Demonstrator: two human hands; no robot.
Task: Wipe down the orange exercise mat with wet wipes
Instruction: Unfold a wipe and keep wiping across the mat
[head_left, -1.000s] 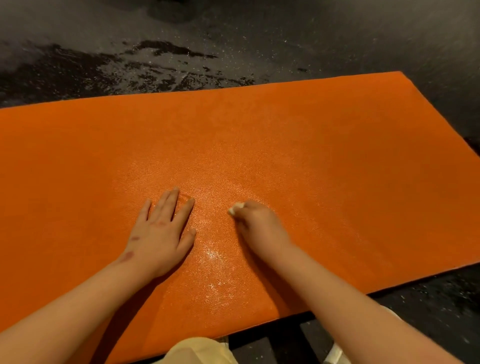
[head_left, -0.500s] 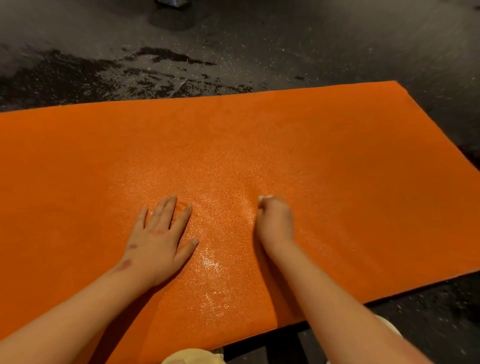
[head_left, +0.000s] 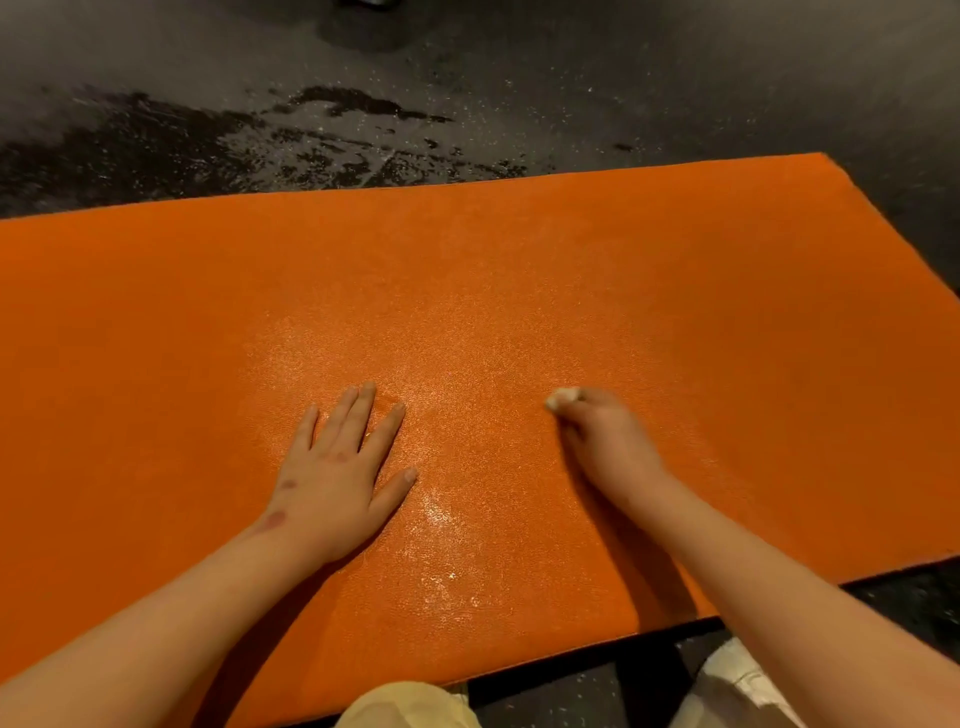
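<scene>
Head view looks down on the orange exercise mat (head_left: 675, 286), which lies flat on a dark speckled floor (head_left: 571, 78) and fills most of the frame, its left part running out of sight. The left hand (head_left: 337, 478) presses palm-down near the middle of the mat, its fingers (head_left: 358, 410) straight and spread apart. This is probably to pin the mat so that it does not slide or ruck under the rubbing. Just to its right, apart from it, the right hand (head_left: 608, 441) has its fingers curled and clamped on a small balled wet wipe (head_left: 561, 399). Only a white tip pokes out at the knuckles and touches the mat. A tight wad like this likely gives firm pressure on a small spot. The mat's surface is finely pebbled. Between and below the hands it carries a glistening damp sheen (head_left: 441, 519), while the far and right-hand stretches look matt and dry, so I judge much wiping remains. Dark wet stains (head_left: 208, 140) mark the floor beyond the far edge.
</scene>
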